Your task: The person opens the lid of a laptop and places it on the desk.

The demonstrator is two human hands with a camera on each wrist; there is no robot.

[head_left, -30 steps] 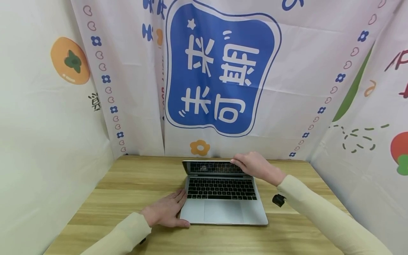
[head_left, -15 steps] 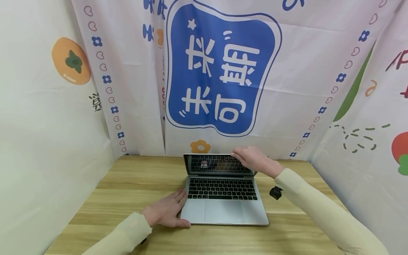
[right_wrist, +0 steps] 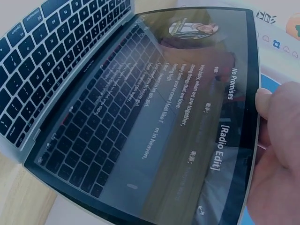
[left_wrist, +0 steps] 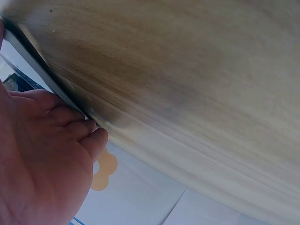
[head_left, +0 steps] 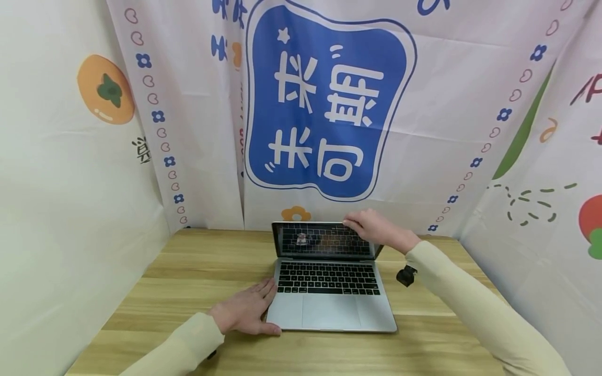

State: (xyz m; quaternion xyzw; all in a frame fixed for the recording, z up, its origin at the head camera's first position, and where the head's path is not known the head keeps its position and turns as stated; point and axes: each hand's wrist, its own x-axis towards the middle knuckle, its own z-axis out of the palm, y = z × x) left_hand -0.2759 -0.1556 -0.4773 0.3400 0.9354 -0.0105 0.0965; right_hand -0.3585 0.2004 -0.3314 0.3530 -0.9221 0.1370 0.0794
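Observation:
A silver laptop (head_left: 330, 313) with black keys lies on the wooden table, its screen lid (head_left: 324, 241) raised and leaning back. Thumb and fingers of my right hand (head_left: 376, 230) pinch the lid's top edge towards its right end. In the right wrist view, the lit screen (right_wrist: 154, 136) shows lines of text and a small round picture, with the keyboard (right_wrist: 56, 61) reflected in it. My left hand (head_left: 246, 308) lies along the laptop's left side, fingers extended against the edge and thumb at the front corner. Up close, the left fingers (left_wrist: 70, 117) touch the laptop's edge (left_wrist: 47, 70).
The wooden table (head_left: 188, 261) reaches back to a white printed cloth (head_left: 202, 156) bearing a large blue patch (head_left: 324, 104). White patterned walls stand at the left and right. Small black devices sit at both wrists, the right one (head_left: 406, 275) plainly visible.
The lid has swung up and back, showing more of the screen. My right hand has risen with it, still gripping the top edge. My left hand has stayed at the laptop's side.

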